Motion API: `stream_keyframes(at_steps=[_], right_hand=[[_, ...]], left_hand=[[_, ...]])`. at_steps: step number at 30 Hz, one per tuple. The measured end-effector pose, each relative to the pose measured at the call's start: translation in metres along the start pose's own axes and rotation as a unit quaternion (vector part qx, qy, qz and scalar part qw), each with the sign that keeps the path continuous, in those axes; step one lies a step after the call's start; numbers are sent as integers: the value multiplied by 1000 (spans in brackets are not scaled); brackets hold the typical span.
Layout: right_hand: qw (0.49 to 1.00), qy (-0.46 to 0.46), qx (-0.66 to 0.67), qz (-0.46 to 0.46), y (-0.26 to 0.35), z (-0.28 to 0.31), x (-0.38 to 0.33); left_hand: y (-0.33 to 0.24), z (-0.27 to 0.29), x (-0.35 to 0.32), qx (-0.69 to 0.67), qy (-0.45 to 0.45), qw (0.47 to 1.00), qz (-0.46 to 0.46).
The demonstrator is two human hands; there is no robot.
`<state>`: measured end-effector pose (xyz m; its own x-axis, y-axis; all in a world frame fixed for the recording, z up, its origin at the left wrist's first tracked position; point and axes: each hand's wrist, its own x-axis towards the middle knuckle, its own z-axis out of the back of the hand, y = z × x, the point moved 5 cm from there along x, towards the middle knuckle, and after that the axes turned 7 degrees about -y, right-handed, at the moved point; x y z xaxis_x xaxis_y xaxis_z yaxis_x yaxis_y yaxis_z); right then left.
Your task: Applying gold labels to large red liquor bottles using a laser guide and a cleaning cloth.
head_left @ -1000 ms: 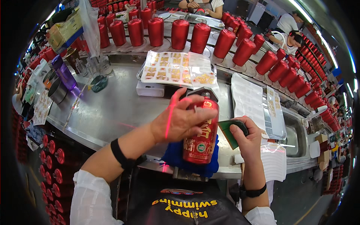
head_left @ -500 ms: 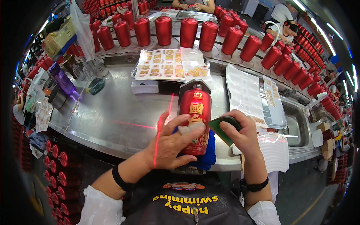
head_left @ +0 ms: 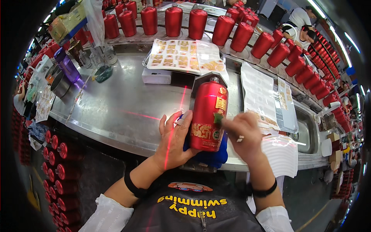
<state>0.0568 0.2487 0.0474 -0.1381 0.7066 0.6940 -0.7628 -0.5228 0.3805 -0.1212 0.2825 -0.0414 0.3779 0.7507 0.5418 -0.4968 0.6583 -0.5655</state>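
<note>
A glossy red bottle (head_left: 204, 110) with gold lettering lies in front of me, its neck pointing away, on a dark holder with blue cloth (head_left: 216, 157) at its near end. My left hand (head_left: 176, 135) grips the bottle's left side, thumb near the base; something small and white shows at its fingers. Curled and smeared by motion, my right hand (head_left: 245, 133) is at the bottle's right side. From its fingertips a green scraper (head_left: 218, 117) touches the bottle beside the gold characters. A small white bit (head_left: 240, 138) sticks out among the right fingers.
Sheets of gold decals (head_left: 174, 54) rest on a white box (head_left: 156, 76) behind the bottle. White sheets (head_left: 259, 96) and a sink (head_left: 307, 129) are at right. A row of red bottles (head_left: 174, 22) curves along the back. A purple bottle (head_left: 65, 65) stands left; people work far off.
The red bottle has been rolled, so its lettering now faces right. My left hand has moved from its front to its left side. The right hand has brought the green scraper onto the bottle.
</note>
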Motion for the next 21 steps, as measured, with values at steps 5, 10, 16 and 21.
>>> stream_keyframes(at_steps=[5,10,16,21], right_hand=[[968,119,171,-139,-3,-9,-1],[958,161,234,34,12,-6,-29],[987,58,141,-47,-11,5,-59],[918,72,310,-236,-14,-2,-70]], left_hand=[[3,-4,-6,48,12,998,-28],[7,-9,-7,22,27,999,-12],[9,-12,-7,23,58,998,-21],[-1,-8,-4,18,46,999,-6]])
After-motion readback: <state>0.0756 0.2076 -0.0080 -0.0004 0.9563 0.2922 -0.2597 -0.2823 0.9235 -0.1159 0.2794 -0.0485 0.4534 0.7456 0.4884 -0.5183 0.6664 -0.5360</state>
